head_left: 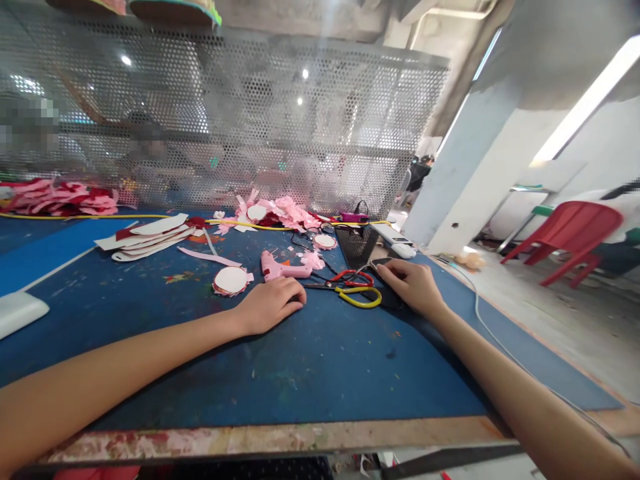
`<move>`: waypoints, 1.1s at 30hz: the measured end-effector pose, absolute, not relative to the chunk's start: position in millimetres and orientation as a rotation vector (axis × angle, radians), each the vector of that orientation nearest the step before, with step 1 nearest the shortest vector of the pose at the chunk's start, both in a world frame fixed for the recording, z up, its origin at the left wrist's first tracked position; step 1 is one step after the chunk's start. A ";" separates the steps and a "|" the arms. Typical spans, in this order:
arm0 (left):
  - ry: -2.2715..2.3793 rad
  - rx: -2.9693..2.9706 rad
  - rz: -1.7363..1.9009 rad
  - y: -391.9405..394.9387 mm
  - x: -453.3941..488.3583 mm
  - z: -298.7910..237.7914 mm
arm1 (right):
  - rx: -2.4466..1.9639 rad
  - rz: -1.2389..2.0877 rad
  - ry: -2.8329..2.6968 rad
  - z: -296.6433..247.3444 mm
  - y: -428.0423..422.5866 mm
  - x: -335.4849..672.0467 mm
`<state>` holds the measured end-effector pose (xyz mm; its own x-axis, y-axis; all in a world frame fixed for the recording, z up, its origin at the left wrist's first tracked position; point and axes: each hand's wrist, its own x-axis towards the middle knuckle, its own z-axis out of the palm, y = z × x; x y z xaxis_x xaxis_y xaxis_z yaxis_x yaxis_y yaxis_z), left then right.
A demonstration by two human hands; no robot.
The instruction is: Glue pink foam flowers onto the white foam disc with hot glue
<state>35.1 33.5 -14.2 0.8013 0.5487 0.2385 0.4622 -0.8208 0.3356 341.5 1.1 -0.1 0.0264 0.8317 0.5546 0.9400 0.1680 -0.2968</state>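
Scissors [344, 291] are lying between left hand [273, 305] and right hand [416, 285], whose half-hidden grips I cannot quite tell.

This looks like a craft workshop: a stained, blue-topped table [320, 380] carries a pink glue gun [285, 269], scissors [361, 301] and, along the far side, heaps of pink and red pieces [60, 200]. Beyond stands a perforated metal screen [280, 120], with people [153, 157] dimly visible through it; a red chair [577, 230] stands on bare grey floor [525, 293] at right.
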 end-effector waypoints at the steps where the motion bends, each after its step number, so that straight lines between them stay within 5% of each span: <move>1: 0.720 2.762 0.482 32.7 35.9 -15.0 | -1.681 -0.217 -1.815 -0.3 1.2 341.4; 9: 0.494 2.858 0.152 29.7 36.0 -14.9 | -1.702 -0.173 -1.786 -0.5 1.3 341.0; 33: 0.503 2.781 0.244 29.4 36.3 -10.9 | -1.693 -0.130 -1.791 -0.7 -1.2 341.9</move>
<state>36.3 29.4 -10.9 0.9242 0.3654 0.1113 0.3138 -0.8924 0.3244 341.9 -1.2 -0.7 0.0567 0.8541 0.5170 0.9200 0.1565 -0.3594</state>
